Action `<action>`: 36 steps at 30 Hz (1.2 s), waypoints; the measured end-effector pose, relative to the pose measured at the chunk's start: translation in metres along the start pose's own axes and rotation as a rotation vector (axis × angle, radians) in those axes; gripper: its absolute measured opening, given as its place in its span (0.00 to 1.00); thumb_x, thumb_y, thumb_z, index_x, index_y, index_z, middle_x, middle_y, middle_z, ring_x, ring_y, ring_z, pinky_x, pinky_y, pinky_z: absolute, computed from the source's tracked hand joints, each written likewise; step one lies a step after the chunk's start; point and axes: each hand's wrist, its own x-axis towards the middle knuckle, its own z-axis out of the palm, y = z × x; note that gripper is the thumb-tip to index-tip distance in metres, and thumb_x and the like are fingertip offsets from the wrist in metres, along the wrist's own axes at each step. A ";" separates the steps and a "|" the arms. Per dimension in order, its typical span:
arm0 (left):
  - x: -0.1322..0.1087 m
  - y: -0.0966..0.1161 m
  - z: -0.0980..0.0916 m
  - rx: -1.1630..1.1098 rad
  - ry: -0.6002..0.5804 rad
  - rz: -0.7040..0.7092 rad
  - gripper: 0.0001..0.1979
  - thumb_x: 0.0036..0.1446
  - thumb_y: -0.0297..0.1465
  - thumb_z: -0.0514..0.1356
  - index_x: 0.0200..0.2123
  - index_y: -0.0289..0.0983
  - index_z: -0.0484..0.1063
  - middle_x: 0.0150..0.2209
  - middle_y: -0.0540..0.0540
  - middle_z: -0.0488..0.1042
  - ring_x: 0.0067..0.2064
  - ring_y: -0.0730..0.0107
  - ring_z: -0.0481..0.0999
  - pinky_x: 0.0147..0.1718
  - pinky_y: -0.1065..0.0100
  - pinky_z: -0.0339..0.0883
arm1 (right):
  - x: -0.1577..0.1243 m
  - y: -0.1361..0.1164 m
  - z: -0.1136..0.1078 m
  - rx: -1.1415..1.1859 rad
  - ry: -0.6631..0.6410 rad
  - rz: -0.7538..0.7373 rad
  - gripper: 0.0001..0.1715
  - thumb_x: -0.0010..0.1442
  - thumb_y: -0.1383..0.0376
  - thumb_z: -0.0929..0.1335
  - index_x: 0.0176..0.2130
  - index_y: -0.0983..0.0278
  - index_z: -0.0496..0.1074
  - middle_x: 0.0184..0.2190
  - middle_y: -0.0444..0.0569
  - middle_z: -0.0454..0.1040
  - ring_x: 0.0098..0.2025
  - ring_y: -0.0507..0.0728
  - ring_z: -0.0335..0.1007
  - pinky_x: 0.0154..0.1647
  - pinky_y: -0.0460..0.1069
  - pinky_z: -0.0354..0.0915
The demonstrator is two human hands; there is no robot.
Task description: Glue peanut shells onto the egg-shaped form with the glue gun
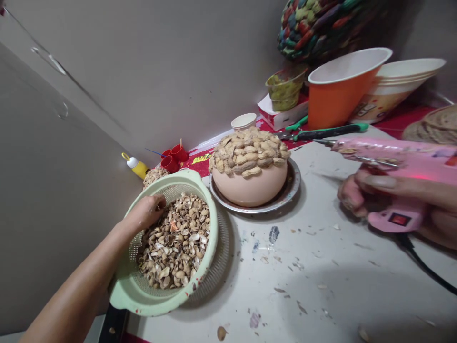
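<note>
My right hand (385, 190) is closed around a pink hot glue gun (378, 152), whose metal nozzle points left; a red switch shows on its grip. My left hand (152, 209) reaches over the far left side of a pale green colander (213, 224), fingers curled, and whatever they hold is hidden. Peanut shells (178, 243) half fill the colander. Between my hands stands a smooth, peach-coloured round form (250, 183) in a metal dish (294, 183). Whole-looking peanut shells (246, 150) cover its upper half in close rows.
Behind the form are a small white cup (244, 121) and green-handled pliers (321, 132). An orange paper cup (335, 100), stacked paper tubs (396, 90) and a stained plastic cup (285, 93) stand at the back right. A black cord (424, 267) trails right. Shell bits litter the white tabletop (285, 305).
</note>
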 end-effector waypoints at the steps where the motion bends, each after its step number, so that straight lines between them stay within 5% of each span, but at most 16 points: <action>1: 0.000 0.001 -0.002 -0.036 0.011 -0.009 0.04 0.48 0.29 0.58 0.29 0.37 0.72 0.25 0.49 0.71 0.27 0.69 0.67 0.29 0.68 0.61 | 0.000 0.001 -0.001 -0.001 -0.003 0.011 0.27 0.35 0.42 0.75 0.17 0.62 0.72 0.19 0.54 0.68 0.20 0.54 0.63 0.14 0.45 0.60; 15: -0.027 0.001 -0.029 -0.635 0.001 -0.137 0.14 0.50 0.38 0.64 0.36 0.35 0.72 0.28 0.47 0.76 0.29 0.67 0.76 0.34 0.61 0.72 | 0.003 0.011 -0.010 0.003 -0.031 -0.009 0.26 0.38 0.42 0.74 0.19 0.61 0.72 0.19 0.53 0.68 0.21 0.55 0.63 0.14 0.46 0.62; 21: -0.033 0.009 -0.026 -0.629 0.065 -0.132 0.17 0.53 0.38 0.64 0.45 0.37 0.75 0.46 0.42 0.79 0.49 0.57 0.77 0.50 0.55 0.68 | 0.006 0.014 -0.013 -0.009 -0.030 -0.017 0.27 0.40 0.40 0.74 0.20 0.61 0.72 0.21 0.53 0.69 0.22 0.54 0.64 0.15 0.45 0.63; 27: -0.040 0.045 -0.012 -0.248 -0.176 0.147 0.32 0.50 0.43 0.66 0.58 0.42 0.69 0.64 0.41 0.65 0.63 0.50 0.64 0.61 0.54 0.57 | 0.006 0.017 -0.015 -0.018 -0.028 0.002 0.27 0.43 0.41 0.73 0.22 0.60 0.71 0.21 0.52 0.68 0.22 0.53 0.63 0.14 0.45 0.61; 32: -0.039 0.026 -0.013 -0.189 -0.038 -0.053 0.23 0.52 0.41 0.63 0.51 0.40 0.75 0.49 0.40 0.78 0.47 0.53 0.77 0.49 0.57 0.68 | 0.004 0.014 -0.012 -0.028 -0.017 -0.031 0.26 0.43 0.41 0.73 0.22 0.59 0.70 0.21 0.52 0.69 0.23 0.55 0.64 0.15 0.46 0.62; 36: -0.042 -0.001 -0.020 -0.245 0.091 -0.177 0.20 0.53 0.41 0.60 0.43 0.34 0.77 0.35 0.39 0.81 0.35 0.55 0.79 0.38 0.57 0.71 | 0.007 0.018 -0.015 -0.129 -0.042 -0.066 0.27 0.50 0.40 0.68 0.22 0.59 0.69 0.22 0.53 0.69 0.23 0.55 0.65 0.16 0.48 0.62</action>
